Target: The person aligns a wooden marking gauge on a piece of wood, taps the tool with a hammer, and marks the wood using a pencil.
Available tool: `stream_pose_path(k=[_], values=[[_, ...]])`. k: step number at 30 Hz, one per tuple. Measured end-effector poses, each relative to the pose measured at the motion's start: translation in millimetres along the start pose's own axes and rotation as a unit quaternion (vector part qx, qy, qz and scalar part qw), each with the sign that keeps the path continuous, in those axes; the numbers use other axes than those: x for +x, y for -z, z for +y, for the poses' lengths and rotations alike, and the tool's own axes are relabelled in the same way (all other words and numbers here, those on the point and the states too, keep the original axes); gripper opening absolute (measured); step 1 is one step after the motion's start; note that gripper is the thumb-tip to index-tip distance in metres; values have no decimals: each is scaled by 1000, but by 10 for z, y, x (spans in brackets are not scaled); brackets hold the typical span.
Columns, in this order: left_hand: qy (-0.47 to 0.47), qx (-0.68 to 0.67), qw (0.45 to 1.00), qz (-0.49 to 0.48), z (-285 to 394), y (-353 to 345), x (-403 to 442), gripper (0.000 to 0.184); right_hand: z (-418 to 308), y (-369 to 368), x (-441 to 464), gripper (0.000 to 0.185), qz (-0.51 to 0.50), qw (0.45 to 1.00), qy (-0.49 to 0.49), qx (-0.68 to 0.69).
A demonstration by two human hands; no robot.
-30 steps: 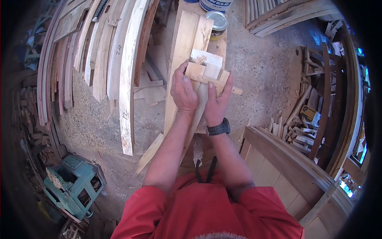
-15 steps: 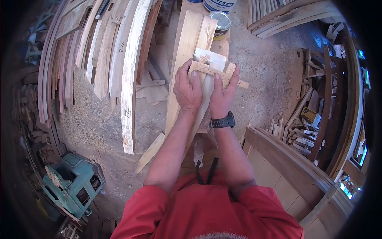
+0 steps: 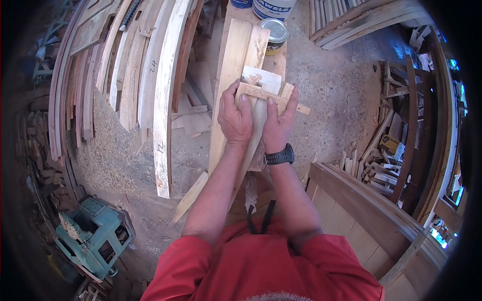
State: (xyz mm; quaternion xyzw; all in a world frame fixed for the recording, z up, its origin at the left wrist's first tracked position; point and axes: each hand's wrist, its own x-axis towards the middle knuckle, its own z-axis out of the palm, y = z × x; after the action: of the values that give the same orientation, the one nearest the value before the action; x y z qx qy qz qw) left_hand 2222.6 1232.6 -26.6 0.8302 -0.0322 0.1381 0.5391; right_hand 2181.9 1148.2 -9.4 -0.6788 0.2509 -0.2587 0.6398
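Note:
My left hand (image 3: 236, 116) grips the left end of a small wooden frame piece (image 3: 261, 94), thumb on its near strip and fingers round the side. On the right end of the same piece, my right hand (image 3: 279, 120) has its thumb on the near strip and its index finger along the side. A pale block with a brown smudge (image 3: 262, 78) lies just beyond my fingers. Under them are long light boards (image 3: 232, 55) on a narrow bench (image 3: 276, 61). A dark watch (image 3: 279, 155) is on my right wrist.
A lidded can (image 3: 274, 32) and a white tub (image 3: 272, 7) stand at the bench's far end. Long planks (image 3: 163, 100) lean at the left, a green machine (image 3: 95, 236) is lower left, a panelled wooden frame (image 3: 356, 205) lower right, and scrap wood (image 3: 384, 170) at the right.
From one second ago, the near strip of the wooden piece has tilted and my left thumb now presses on it. Both hands keep their hold. The whole view has shifted slightly.

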Motion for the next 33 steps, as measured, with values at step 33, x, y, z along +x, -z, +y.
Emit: stream_pose_path(k=[33], values=[[-73,268,960,35,245,-12,59,68,700,1944,-488,72,4,933,-358,-21]])
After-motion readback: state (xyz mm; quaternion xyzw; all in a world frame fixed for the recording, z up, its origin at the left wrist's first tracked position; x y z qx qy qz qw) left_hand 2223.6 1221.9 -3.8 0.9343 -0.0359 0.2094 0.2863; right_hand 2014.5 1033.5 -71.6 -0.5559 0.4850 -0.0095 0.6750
